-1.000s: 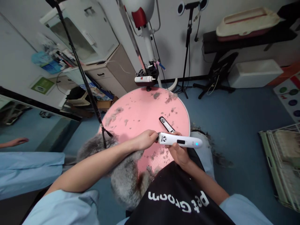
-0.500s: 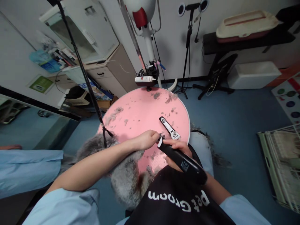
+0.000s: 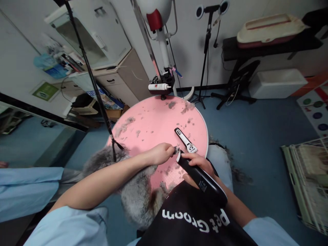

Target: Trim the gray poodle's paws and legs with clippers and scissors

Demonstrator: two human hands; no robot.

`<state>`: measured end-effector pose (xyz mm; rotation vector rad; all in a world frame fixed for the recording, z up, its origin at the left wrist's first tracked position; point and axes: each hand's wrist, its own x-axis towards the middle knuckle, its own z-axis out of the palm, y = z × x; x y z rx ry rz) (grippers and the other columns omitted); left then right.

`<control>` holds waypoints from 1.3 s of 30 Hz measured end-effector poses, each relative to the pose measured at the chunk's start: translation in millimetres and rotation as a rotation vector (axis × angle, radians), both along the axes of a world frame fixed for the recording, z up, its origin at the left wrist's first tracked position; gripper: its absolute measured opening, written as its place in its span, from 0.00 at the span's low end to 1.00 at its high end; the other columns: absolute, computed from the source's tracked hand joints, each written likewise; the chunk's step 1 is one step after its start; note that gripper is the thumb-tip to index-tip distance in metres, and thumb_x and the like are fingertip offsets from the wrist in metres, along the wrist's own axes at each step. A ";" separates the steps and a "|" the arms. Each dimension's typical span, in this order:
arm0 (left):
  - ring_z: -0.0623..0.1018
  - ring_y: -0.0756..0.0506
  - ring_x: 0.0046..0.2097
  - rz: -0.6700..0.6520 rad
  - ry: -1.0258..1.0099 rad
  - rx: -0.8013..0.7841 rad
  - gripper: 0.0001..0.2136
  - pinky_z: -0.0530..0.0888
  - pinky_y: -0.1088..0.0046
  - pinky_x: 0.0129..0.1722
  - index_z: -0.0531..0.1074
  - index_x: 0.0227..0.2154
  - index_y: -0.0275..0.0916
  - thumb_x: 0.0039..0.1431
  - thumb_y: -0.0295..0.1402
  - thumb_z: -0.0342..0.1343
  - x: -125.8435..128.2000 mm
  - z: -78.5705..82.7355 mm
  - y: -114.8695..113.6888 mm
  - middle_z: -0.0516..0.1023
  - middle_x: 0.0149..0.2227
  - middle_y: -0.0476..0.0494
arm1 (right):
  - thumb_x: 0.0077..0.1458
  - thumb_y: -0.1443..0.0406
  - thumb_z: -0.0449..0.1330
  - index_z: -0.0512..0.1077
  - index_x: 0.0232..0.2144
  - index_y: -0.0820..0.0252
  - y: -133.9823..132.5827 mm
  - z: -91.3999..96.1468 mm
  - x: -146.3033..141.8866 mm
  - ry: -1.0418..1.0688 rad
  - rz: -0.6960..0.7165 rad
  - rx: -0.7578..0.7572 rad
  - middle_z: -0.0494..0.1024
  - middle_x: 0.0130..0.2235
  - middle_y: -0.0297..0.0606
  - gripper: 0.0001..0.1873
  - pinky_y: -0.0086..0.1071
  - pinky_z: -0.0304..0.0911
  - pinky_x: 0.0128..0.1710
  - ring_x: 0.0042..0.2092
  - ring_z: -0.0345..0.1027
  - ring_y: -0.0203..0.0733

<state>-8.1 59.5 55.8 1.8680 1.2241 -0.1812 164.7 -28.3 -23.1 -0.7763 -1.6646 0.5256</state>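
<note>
A grey, curly-coated dog (image 3: 135, 194) is on the round pink table (image 3: 159, 119), partly hidden under my left forearm. My left hand (image 3: 164, 153) is closed around the dog's paw (image 3: 176, 149); only its furry end shows past my fingers. In my right hand (image 3: 200, 162) is a black hair clipper (image 3: 205, 181), its light-coloured head pointing at the paw with a small gap between them. Just beyond the clipper lies a smaller black-and-white trimmer (image 3: 185, 139). Tufts of cut grey fur (image 3: 128, 122) are scattered over the tabletop.
A black grooming strap (image 3: 94, 82) slants down to the dog. At the table's far edge a holder carries a white bottle (image 3: 159, 86) and scissors (image 3: 154, 79). A stand dryer (image 3: 160, 34) rises behind. A wire cage (image 3: 310, 181) stands at right; a mirror is at left.
The clipper in my right hand has moved slightly right, away from the paw, which shows more now. My left hand stays nearly in place on the paw.
</note>
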 end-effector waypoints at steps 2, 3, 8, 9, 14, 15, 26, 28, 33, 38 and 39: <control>0.69 0.48 0.29 -0.018 -0.012 0.009 0.17 0.65 0.73 0.30 0.68 0.24 0.35 0.58 0.36 0.37 0.0 -0.2 -0.3 0.71 0.26 0.45 | 0.45 0.68 0.65 0.63 0.42 0.55 0.9 -0.5 -0.2 -0.021 0.050 0.007 0.74 0.50 0.46 0.22 0.37 0.70 0.46 0.50 0.71 0.45; 0.69 0.48 0.29 -0.020 -0.016 0.010 0.17 0.65 0.73 0.30 0.68 0.24 0.35 0.58 0.37 0.37 -0.1 -0.4 -0.3 0.71 0.25 0.45 | 0.45 0.69 0.64 0.64 0.42 0.55 1.7 -1.3 -0.4 -0.038 0.047 0.003 0.73 0.50 0.46 0.21 0.37 0.69 0.46 0.50 0.71 0.45; 0.66 0.49 0.26 -0.002 -0.022 -0.013 0.21 0.63 0.74 0.26 0.67 0.24 0.35 0.60 0.43 0.36 -2.7 -2.2 1.7 0.68 0.24 0.47 | 0.46 0.73 0.61 0.63 0.45 0.55 -0.1 -6.2 0.6 0.012 -0.088 0.008 0.74 0.49 0.46 0.23 0.39 0.69 0.47 0.49 0.71 0.45; 0.65 0.50 0.25 -0.007 -0.016 -0.012 0.21 0.62 0.74 0.25 0.67 0.24 0.36 0.60 0.46 0.38 -3.8 -2.9 2.2 0.67 0.23 0.48 | 0.46 0.74 0.61 0.62 0.45 0.55 -2.3 -6.5 0.8 0.030 -0.106 0.009 0.74 0.49 0.45 0.23 0.39 0.69 0.47 0.49 0.71 0.44; 0.60 0.52 0.23 -0.089 -0.007 0.004 0.18 0.56 0.75 0.21 0.63 0.22 0.37 0.53 0.49 0.49 -9.3 -6.5 2.8 0.61 0.20 0.52 | 0.47 0.74 0.61 0.65 0.42 0.55 -11.7 -2.9 1.8 0.003 -0.049 0.009 0.73 0.50 0.46 0.19 0.38 0.70 0.45 0.50 0.71 0.44; 0.60 0.52 0.23 -0.100 -0.016 0.010 0.16 0.56 0.76 0.21 0.62 0.22 0.37 0.54 0.46 0.49 -9.9 -7.3 2.6 0.61 0.20 0.52 | 0.49 0.72 0.61 0.65 0.42 0.55 -12.0 -1.7 2.5 -0.013 -0.019 0.022 0.73 0.50 0.46 0.17 0.38 0.70 0.46 0.50 0.70 0.44; 0.62 0.52 0.24 -0.172 -0.023 0.051 0.09 0.58 0.76 0.24 0.62 0.22 0.37 0.53 0.34 0.46 -6.6 -6.7 0.1 0.64 0.21 0.52 | 0.61 0.70 0.47 0.71 0.40 0.57 -8.9 25.0 2.3 -0.527 -0.003 0.055 0.73 0.52 0.42 0.13 0.37 0.63 0.40 0.41 0.68 0.42; 0.61 0.52 0.24 -0.151 -0.003 0.064 0.09 0.58 0.75 0.24 0.62 0.22 0.37 0.54 0.36 0.45 -5.6 -5.2 1.2 0.64 0.21 0.52 | 0.60 0.70 0.47 0.72 0.39 0.57 -11.4 23.3 -1.1 -0.557 -0.107 0.061 0.73 0.52 0.42 0.14 0.38 0.63 0.40 0.40 0.67 0.42; 0.62 0.52 0.24 -0.149 -0.002 0.059 0.10 0.58 0.75 0.24 0.62 0.22 0.37 0.54 0.36 0.45 -5.6 -7.1 3.0 0.63 0.20 0.52 | 0.60 0.69 0.49 0.70 0.41 0.58 -12.8 10.1 -4.1 -0.314 -0.077 0.073 0.73 0.50 0.46 0.11 0.38 0.65 0.44 0.47 0.69 0.44; 0.62 0.51 0.23 -0.124 -0.017 0.034 0.12 0.58 0.74 0.23 0.65 0.23 0.37 0.55 0.40 0.45 -9.1 -16.3 1.5 0.64 0.20 0.52 | 0.58 0.70 0.52 0.68 0.45 0.56 -3.5 -6.3 -2.0 -0.175 -0.164 -0.073 0.72 0.53 0.44 0.13 0.41 0.64 0.50 0.53 0.66 0.44; 0.62 0.51 0.22 -0.099 -0.011 0.047 0.13 0.58 0.74 0.22 0.65 0.24 0.37 0.55 0.41 0.45 -10.7 -17.6 3.3 0.64 0.20 0.51 | 0.56 0.69 0.55 0.67 0.45 0.56 -0.7 -10.8 -0.2 -0.106 -0.210 -0.141 0.72 0.52 0.45 0.14 0.42 0.64 0.50 0.53 0.67 0.45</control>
